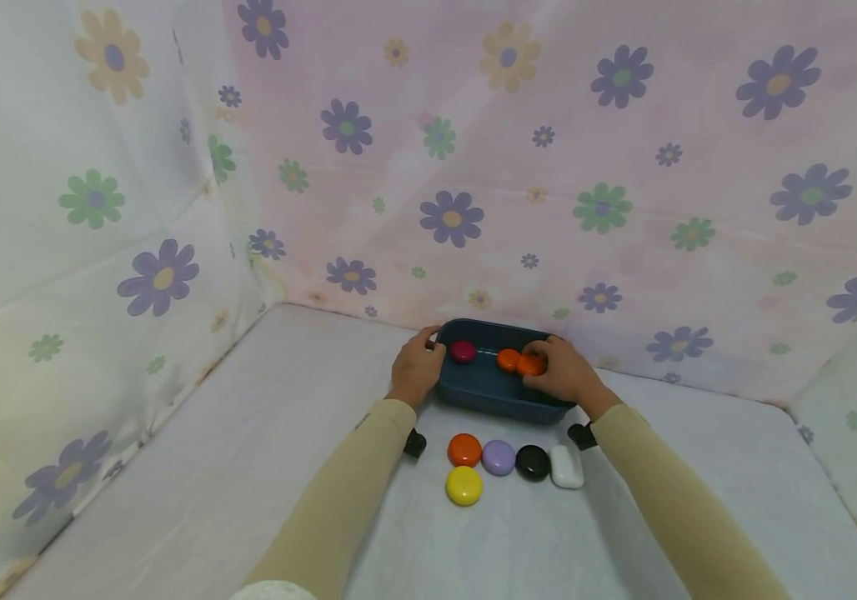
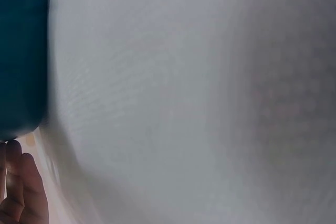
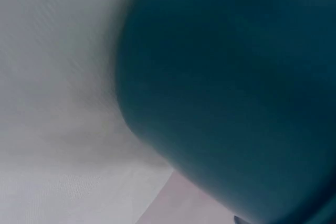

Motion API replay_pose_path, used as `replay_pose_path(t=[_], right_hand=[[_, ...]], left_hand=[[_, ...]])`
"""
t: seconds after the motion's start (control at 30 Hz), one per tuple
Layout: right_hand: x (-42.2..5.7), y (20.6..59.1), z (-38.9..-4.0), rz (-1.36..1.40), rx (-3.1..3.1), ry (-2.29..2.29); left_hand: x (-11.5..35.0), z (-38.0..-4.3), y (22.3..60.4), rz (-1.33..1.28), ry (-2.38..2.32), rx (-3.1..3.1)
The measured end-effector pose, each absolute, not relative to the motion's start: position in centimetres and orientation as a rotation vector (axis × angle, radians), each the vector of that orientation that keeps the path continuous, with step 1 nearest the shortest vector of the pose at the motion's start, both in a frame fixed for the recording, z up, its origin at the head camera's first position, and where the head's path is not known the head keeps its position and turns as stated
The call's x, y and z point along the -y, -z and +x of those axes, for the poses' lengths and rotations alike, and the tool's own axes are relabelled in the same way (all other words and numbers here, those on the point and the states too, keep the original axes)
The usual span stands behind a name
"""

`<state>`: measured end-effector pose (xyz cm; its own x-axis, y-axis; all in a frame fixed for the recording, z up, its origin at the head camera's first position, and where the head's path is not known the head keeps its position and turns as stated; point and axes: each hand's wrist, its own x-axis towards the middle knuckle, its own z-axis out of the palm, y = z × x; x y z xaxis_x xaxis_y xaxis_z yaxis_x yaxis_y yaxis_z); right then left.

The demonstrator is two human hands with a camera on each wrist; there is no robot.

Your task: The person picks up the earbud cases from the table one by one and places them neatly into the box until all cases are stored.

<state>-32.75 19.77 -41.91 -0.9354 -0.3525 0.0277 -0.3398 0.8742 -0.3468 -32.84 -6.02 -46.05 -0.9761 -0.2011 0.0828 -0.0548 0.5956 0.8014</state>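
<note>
Seemingly for steadiness, the bin [image 1: 499, 405] is gripped by the left hand [image 1: 415, 369], a disc [image 1: 530, 365] pinched by the right hand [image 1: 568, 372].

Large dark teal container [image 3: 220, 87], blurred, round-cornered, beside whitish cloth [image 3: 58, 98].

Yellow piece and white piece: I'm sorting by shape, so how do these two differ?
The yellow piece is round; the white piece is a rounded rectangle. In the head view, the yellow piece lies in front of the row's left end, while the white piece forms its right end, beside the black piece. Both lie outside the box.
</note>
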Motion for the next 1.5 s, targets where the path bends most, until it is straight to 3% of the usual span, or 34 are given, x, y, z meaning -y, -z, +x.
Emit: replay_pose_path(t=[0.83, 1.5], right_hand=[[-18.2, 39.6, -27.0, -0.646, -3.045, 0.631], [-16.7, 40.3, -20.7, -0.846, -2.973, 0.587]], left_hand=[[6.0, -32.7, 45.9, 0.198, 1.352, 2.653], [6.1, -32.6, 45.6, 0.190, 1.330, 2.669]])
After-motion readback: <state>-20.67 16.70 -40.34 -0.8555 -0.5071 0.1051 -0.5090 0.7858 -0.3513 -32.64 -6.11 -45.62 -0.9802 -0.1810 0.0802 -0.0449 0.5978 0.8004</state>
